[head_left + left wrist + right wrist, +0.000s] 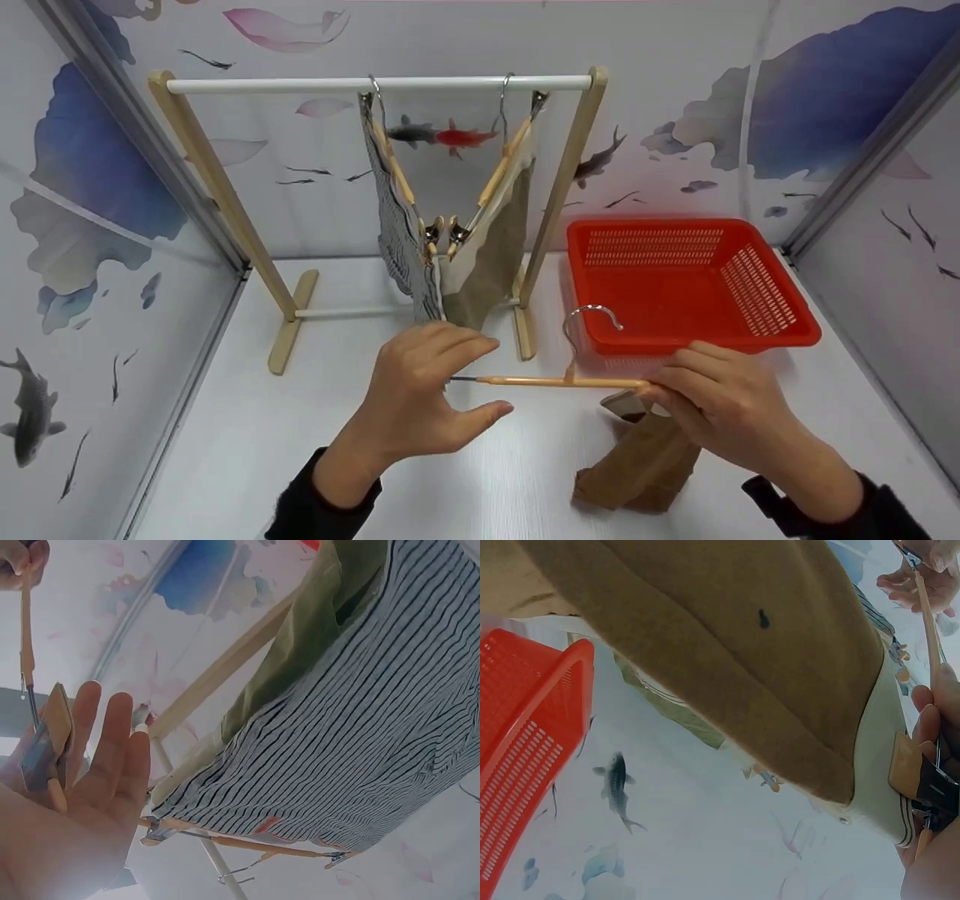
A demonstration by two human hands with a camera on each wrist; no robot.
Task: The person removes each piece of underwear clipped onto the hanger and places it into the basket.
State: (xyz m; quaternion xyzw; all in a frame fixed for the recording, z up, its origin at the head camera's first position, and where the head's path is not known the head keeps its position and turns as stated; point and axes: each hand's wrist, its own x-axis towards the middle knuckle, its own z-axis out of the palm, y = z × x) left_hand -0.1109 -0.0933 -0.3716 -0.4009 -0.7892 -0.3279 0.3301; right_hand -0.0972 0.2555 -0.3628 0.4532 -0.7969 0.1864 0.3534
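Observation:
My right hand (724,397) grips the right end of a wooden clip hanger (525,381) with a metal hook. Brown trousers (645,465) hang down from that end. Seen from the right wrist, a clip (905,765) bites on their pale waistband (881,765), beside the curled fingers (928,724). At the hanger's other end is my left hand (424,390), thumb and fingers spread wide apart. The left wrist view has the second clip (54,736) in front of that palm, with no cloth in it and the fingers (112,739) straight.
Behind the hands stands a wooden rack with a white rail (300,86). Striped cloth (391,217) and a beige-and-olive garment (491,270) hang from it on clip hangers. A red plastic basket (690,349) sits at the right. Printed panels (660,45) enclose the white table (217,450).

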